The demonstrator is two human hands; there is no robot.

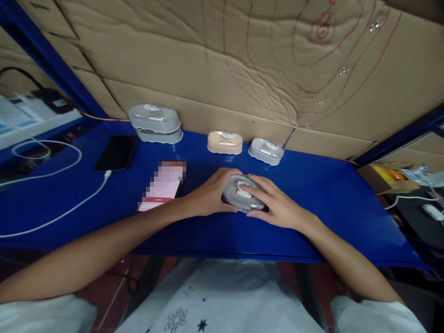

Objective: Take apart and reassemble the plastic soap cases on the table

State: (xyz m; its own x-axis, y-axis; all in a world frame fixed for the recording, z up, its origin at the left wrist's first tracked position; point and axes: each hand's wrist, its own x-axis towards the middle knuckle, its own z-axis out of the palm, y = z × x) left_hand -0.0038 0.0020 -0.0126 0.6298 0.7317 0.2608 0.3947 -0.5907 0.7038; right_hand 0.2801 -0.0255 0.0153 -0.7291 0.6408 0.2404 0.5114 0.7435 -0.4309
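Between my hands, a grey oval plastic box with a clear lid and a round label on top is held above the blue table. My left hand is curled round its left end, fingers behind and thumb in front. My right hand grips its right end, with one finger lying across the lid by the label. Whether the lid is fully fastened I cannot tell. Behind it, a peach box and a smaller-looking grey box stand near the cardboard wall. Two grey boxes are stacked at the back left.
A phone with a lit, blurred screen lies left of my left hand. Farther left is a dark phone on a white cable. Cardboard walls off the back of the blue table. A cardboard carton stands at right.
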